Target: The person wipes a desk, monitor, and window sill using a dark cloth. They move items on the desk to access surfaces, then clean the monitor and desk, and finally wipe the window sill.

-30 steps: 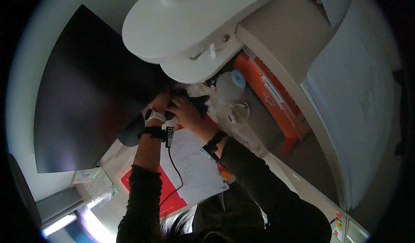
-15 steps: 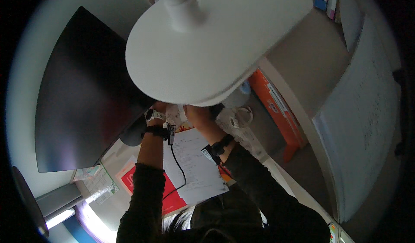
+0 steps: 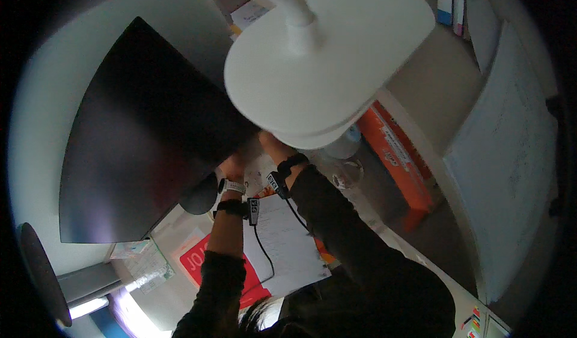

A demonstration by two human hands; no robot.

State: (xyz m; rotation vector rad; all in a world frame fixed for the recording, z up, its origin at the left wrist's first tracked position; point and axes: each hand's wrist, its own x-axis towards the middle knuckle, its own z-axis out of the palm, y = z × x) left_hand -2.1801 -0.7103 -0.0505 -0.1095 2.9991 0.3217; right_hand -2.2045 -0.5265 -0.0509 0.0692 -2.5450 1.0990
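White fixture (image 3: 342, 73), presumably for lighting, sits one o'clock from right hand (image 3: 273, 147); left hand (image 3: 233, 167) by dark screen (image 3: 150, 145); I can't tell fingers' state.

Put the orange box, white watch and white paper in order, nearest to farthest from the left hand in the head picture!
1. White watch: just below the left hand.
2. White paper: lower right.
3. Orange box: far right.
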